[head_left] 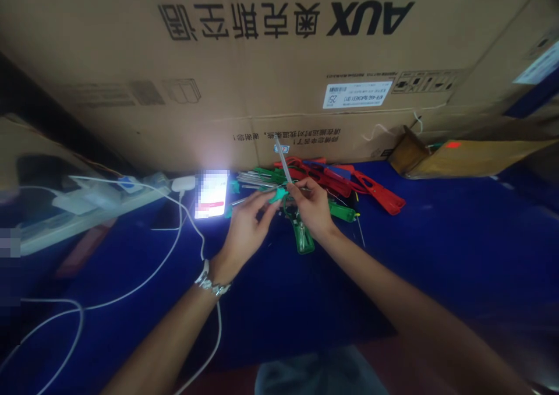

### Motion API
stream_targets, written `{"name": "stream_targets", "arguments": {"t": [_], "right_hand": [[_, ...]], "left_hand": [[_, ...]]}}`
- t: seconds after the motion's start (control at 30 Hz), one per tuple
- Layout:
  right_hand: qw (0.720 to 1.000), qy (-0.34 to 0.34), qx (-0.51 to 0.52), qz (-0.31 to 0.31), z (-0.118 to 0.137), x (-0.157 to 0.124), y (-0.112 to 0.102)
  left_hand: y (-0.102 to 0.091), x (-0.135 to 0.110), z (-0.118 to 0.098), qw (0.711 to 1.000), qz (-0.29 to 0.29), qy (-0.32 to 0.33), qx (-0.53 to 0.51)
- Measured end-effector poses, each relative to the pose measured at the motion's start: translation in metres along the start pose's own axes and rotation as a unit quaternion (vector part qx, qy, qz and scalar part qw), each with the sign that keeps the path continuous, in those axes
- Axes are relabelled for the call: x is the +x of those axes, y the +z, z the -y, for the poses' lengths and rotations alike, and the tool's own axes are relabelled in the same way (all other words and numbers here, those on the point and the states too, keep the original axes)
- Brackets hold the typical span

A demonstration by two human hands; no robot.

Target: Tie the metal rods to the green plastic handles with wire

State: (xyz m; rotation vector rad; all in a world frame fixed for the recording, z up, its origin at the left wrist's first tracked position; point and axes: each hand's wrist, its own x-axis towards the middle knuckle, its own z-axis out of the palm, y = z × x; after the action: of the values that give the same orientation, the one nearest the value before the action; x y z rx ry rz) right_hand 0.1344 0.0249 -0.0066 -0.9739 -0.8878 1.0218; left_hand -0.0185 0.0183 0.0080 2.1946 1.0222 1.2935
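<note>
My left hand [248, 226], with a metal bracelet at its wrist, pinches a small teal plastic piece [278, 194] between thumb and fingers. Close beside it, my right hand [312, 208] is closed on a thin, clear or silvery rod [283, 159] that points up and away from me. The rod's lower end meets the teal piece or lies right by it; the fingers hide the join. Under and behind both hands is a pile of similar thin rods [257, 178], with a green plastic part [304, 237] in front of it.
Red plastic parts [379, 194] lie to the right of the pile. A lit phone [212, 194] stands on the left, near white cables [161, 267] and a power strip [87, 205]. Behind is a large cardboard box [262, 80]; a brown envelope-like packet [471, 159] lies at right on the blue tabletop [458, 237].
</note>
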Motion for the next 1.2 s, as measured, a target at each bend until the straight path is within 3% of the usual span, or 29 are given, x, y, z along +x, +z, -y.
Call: {"name": "stream_targets", "arguments": {"t": [0.1, 0.2, 0.4, 0.6, 0.77, 0.97, 1.2], "right_hand": [[1.000, 0.010, -0.005, 0.007, 0.001, 0.000, 0.000], [0.999, 0.020, -0.018, 0.022, 0.001, -0.002, 0.001], [0.998, 0.033, 0.006, 0.051, 0.000, -0.005, 0.002], [0.998, 0.034, -0.007, 0.056, -0.002, -0.004, 0.000], [0.999, 0.016, -0.011, 0.047, -0.004, -0.002, 0.000], [0.999, 0.015, -0.029, 0.041, -0.004, -0.001, -0.001], [0.997, -0.001, -0.063, 0.037, -0.004, -0.002, -0.003]], "left_hand": [[-0.007, 0.002, -0.002, 0.997, 0.042, 0.045, 0.049], [-0.011, 0.005, 0.000, 0.995, 0.047, 0.057, 0.072], [-0.013, 0.008, 0.005, 0.999, -0.032, 0.023, 0.024], [-0.007, 0.007, 0.005, 0.986, 0.009, -0.070, -0.149], [0.004, 0.005, 0.008, 0.970, -0.006, -0.139, -0.199], [0.010, 0.006, 0.015, 0.938, -0.032, -0.168, -0.301], [0.012, 0.005, 0.007, 0.951, -0.036, -0.155, -0.263]]}}
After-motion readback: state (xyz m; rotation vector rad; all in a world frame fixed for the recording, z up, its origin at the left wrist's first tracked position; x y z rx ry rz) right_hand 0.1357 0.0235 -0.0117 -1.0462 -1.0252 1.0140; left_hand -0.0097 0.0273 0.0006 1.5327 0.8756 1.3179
